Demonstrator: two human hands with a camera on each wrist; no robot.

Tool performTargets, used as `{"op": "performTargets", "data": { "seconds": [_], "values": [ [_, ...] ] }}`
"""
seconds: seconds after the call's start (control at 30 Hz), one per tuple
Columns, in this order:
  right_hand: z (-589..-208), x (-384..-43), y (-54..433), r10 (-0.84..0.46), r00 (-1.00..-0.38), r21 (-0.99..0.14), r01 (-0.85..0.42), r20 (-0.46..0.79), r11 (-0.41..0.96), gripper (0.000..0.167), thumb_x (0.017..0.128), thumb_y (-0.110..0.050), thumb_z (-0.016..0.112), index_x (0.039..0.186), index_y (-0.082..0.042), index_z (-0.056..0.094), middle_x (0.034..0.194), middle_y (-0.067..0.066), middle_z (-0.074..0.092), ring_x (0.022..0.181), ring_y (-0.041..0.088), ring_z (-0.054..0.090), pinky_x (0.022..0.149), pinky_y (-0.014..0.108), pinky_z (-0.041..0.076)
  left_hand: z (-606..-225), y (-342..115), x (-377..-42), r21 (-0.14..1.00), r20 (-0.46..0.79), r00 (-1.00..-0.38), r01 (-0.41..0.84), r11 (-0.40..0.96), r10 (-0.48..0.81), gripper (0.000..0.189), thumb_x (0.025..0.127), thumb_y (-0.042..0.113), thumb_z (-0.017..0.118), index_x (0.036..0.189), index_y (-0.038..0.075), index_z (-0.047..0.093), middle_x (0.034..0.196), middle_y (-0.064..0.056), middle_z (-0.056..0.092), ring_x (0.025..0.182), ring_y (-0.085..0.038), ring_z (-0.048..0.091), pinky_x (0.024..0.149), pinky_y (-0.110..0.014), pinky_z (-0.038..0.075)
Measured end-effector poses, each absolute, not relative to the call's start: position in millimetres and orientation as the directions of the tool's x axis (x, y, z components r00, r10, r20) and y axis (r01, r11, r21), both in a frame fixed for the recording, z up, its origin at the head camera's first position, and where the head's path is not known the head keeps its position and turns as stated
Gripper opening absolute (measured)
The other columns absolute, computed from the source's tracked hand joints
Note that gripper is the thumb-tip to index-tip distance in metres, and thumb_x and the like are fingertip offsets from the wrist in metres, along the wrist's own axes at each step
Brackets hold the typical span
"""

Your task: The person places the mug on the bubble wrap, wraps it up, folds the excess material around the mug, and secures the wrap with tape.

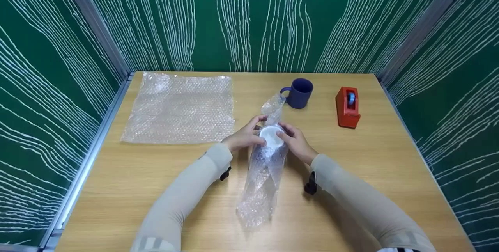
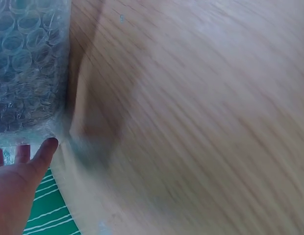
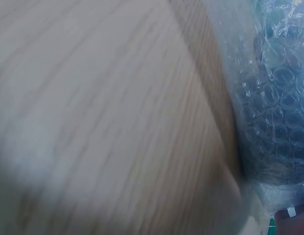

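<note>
In the head view a round white object [image 1: 271, 135], cup-like in shape, sits in a strip of bubble wrap [image 1: 262, 193] at mid-table. The strip's long end lies toward the front edge; a twisted end [image 1: 274, 105] points to the back. My left hand [image 1: 245, 135] holds the wrapped object from the left, thumb on its near rim. From the other side my right hand [image 1: 297, 142] grips it, thumb on the white top. Both wrist views show bubble wrap [image 2: 27, 68] close up, with the left fingertips [image 2: 50, 145] at its edge.
A dark blue mug [image 1: 299, 94] stands behind my hands, its handle beside the twisted wrap. Farther right is a red tape dispenser [image 1: 347, 107]. A flat bubble wrap sheet [image 1: 181, 109] covers the back left of the wooden table [image 1: 156, 178]. Green panels [image 1: 202, 22] enclose the back and sides.
</note>
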State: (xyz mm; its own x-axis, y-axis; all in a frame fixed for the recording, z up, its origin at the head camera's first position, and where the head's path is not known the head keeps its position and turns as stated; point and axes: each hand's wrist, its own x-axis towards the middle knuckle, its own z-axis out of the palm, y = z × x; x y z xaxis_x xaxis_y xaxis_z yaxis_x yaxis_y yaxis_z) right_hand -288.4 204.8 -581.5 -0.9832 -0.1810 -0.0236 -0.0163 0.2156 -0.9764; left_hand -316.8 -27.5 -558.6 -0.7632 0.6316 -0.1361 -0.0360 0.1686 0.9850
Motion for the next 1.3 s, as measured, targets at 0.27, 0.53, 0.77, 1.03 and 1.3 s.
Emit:
{"op": "performTargets", "data": {
  "seconds": [0.27, 0.53, 0.77, 1.03, 1.3],
  "values": [
    [-579.1, -292.2, 205.6, -0.221, -0.974, -0.972, 0.004, -0.057, 0.235, 0.056, 0.112, -0.019, 0.059, 0.157, 0.010, 0.047, 0.162, 0.031, 0.049, 0.155, 0.044, 0.043, 0.133, 0.055, 0.030, -558.7, -29.4, -318.1, 0.984, -0.118, -0.772, -0.004, 0.180, 0.624, 0.097, 0.081, 0.010, 0.071, 0.170, 0.014, 0.032, 0.167, -0.015, 0.041, 0.141, -0.030, 0.050, 0.112, -0.042, 0.051],
    [-578.7, -298.4, 204.7, -0.195, -0.981, -0.963, -0.032, -0.022, 0.269, 0.047, 0.108, -0.020, 0.066, 0.146, 0.007, 0.061, 0.141, 0.025, 0.068, 0.124, 0.021, 0.063, 0.109, 0.029, 0.049, -556.3, -32.1, -320.0, 0.977, -0.110, -0.781, 0.029, 0.212, 0.615, 0.090, 0.082, 0.008, 0.071, 0.166, 0.007, 0.040, 0.165, -0.017, 0.046, 0.143, -0.033, 0.052, 0.116, -0.042, 0.051],
    [-574.3, -312.2, 213.2, -0.116, -0.993, -0.973, -0.022, -0.005, 0.231, 0.044, 0.105, -0.019, 0.072, 0.142, 0.005, 0.065, 0.142, 0.025, 0.068, 0.119, 0.014, 0.065, 0.101, 0.015, 0.050, -557.9, -33.8, -322.7, 0.975, -0.120, -0.779, 0.024, 0.221, 0.615, 0.085, 0.083, 0.007, 0.071, 0.164, 0.006, 0.043, 0.164, -0.019, 0.048, 0.148, -0.040, 0.052, 0.115, -0.043, 0.054],
    [-556.5, -347.9, 220.8, -0.128, -0.992, -0.953, -0.043, 0.004, 0.301, 0.049, 0.104, -0.008, 0.069, 0.148, 0.008, 0.057, 0.147, 0.030, 0.062, 0.132, 0.033, 0.063, 0.113, 0.031, 0.051, -560.7, -33.5, -322.5, 0.977, -0.095, -0.775, 0.047, 0.208, 0.624, 0.081, 0.084, 0.006, 0.072, 0.160, 0.002, 0.046, 0.162, -0.022, 0.051, 0.150, -0.042, 0.051, 0.119, -0.045, 0.051],
    [-545.4, -369.9, 222.5, -0.297, -0.944, -0.914, 0.013, -0.146, 0.406, 0.057, 0.105, -0.007, 0.063, 0.159, 0.002, 0.046, 0.156, 0.029, 0.056, 0.147, 0.042, 0.054, 0.126, 0.055, 0.043, -561.5, -32.1, -320.8, 0.963, -0.083, -0.780, 0.096, 0.250, 0.620, 0.077, 0.086, 0.011, 0.075, 0.159, 0.005, 0.050, 0.159, -0.020, 0.055, 0.150, -0.038, 0.050, 0.124, -0.046, 0.047]
  ]
}}
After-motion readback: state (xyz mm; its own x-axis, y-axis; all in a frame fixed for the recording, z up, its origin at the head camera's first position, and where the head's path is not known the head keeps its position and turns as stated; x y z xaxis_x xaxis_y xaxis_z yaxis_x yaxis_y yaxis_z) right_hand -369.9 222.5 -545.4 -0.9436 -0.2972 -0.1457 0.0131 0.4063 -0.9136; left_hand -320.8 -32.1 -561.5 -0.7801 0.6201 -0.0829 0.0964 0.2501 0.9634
